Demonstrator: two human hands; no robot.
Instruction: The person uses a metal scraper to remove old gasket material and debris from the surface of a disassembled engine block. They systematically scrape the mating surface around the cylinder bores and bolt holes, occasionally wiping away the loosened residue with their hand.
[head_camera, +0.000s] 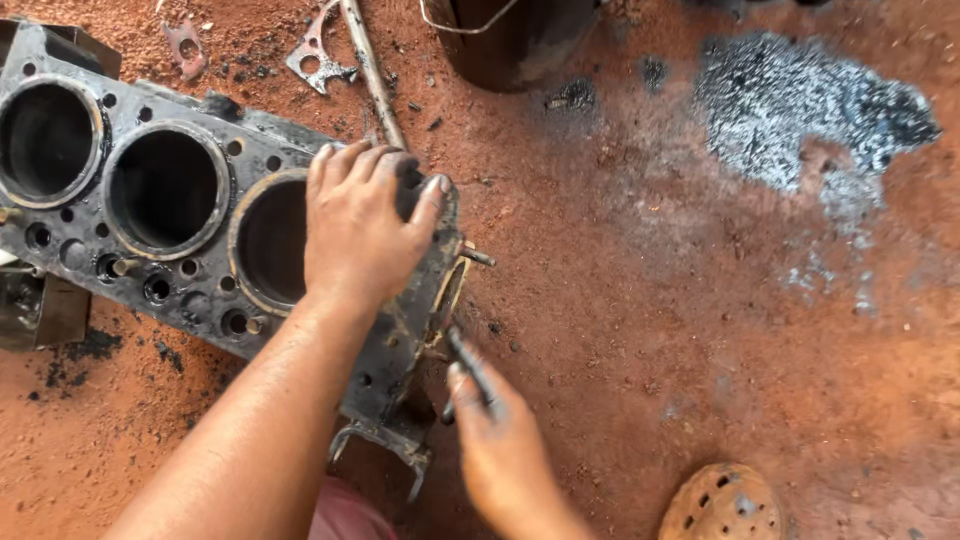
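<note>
- The reddish dirt floor (640, 300) fills the frame, with a grey-black ash-like stain (800, 110) in the upper right and smaller dark specks scattered across the middle.
- A grimy engine block (190, 290) lies across the left half of the frame, running from the upper left corner down to the lower middle. Its flat top face looks up and shows three round cylinder bores in a row, ringed by small bolt holes.
- A dark round container (510, 40) sits at the top middle, only partly in view.
- The left hand (365, 225) lies palm down over the right end of the block, fingers spread and curled over its far edge, covering part of the third bore; it is gripping the block's end.
- The right hand (500, 450) is in the lower middle, just beside the block's near right corner, closed around a thin dark tool (468, 365) whose tip points up at the side of the block.
- A perforated round rusty disc (722, 503) lies on the floor at the lower right, well apart from the hands.
- A long thin metal rod (372, 70) runs down from the top middle to the block.
- Two flat gasket scraps (318, 50) lie in the upper left.
- A small stud (478, 257) sticks out of the block's right end.
</note>
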